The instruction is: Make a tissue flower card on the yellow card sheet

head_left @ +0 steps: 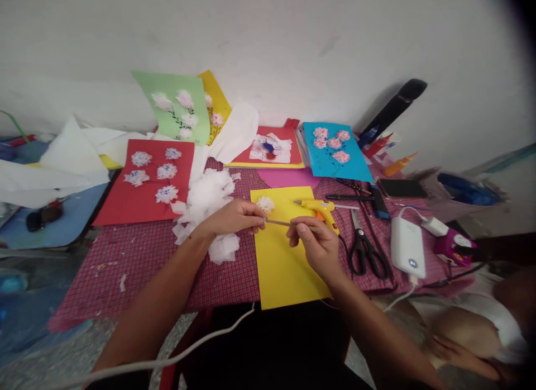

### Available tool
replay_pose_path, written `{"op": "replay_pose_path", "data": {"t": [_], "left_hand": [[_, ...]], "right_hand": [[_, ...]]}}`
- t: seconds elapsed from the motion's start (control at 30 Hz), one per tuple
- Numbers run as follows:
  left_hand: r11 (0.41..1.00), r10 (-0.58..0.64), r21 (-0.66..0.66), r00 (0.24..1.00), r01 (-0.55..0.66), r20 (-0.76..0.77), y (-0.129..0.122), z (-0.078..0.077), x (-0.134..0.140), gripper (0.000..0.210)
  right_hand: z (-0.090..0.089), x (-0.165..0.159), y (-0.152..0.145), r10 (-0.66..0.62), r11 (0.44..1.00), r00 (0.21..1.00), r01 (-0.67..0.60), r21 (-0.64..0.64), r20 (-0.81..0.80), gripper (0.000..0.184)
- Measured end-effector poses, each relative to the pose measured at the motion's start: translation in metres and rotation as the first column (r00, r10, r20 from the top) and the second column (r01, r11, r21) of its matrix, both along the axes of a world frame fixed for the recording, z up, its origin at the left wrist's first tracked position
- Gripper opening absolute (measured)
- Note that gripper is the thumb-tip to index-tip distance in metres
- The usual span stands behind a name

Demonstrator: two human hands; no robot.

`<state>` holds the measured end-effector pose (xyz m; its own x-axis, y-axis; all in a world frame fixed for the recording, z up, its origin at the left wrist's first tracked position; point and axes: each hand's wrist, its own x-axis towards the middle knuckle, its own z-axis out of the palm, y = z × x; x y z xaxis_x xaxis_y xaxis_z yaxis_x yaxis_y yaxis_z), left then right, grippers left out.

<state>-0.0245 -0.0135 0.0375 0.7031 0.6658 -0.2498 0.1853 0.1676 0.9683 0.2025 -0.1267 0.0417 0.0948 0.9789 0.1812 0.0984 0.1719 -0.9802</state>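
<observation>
Just one thin stick (278,222) between two hands (239,217) (317,243)

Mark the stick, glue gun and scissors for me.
Stick (278,222): head view, on the shaft between the hands.
Glue gun (314,205): head view, on the yellow barrel.
Scissors (360,239): head view, near the pivot.

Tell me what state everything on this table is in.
Thin stick, held in left hand and right hand
Yellow sheet, flat, white flower on it
Glue gun, on its side
Scissors, lying flat
Phone, screen dark
Power bank, cable plugged in
Green card, propped up, decorated
</observation>
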Motion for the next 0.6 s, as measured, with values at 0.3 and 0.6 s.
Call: {"op": "replay_pose_path", "data": {"t": [0.3, 0.6], "left_hand": [[0.883, 0.194, 0.45, 0.976, -0.131, -0.096, 0.001, -0.013, 0.006, 0.037], [0.754, 0.297, 0.652, 0.927, -0.079, -0.231, 0.005, -0.015, 0.004, 0.036]], "right_hand": [[0.008, 0.005, 0.041, 0.001, 0.998, 0.989, -0.012, 0.067, 0.15, 0.023], [-0.002, -0.001, 0.061, -0.015, 0.998, 0.988, 0.006, 0.058, 0.156, 0.024]]}}
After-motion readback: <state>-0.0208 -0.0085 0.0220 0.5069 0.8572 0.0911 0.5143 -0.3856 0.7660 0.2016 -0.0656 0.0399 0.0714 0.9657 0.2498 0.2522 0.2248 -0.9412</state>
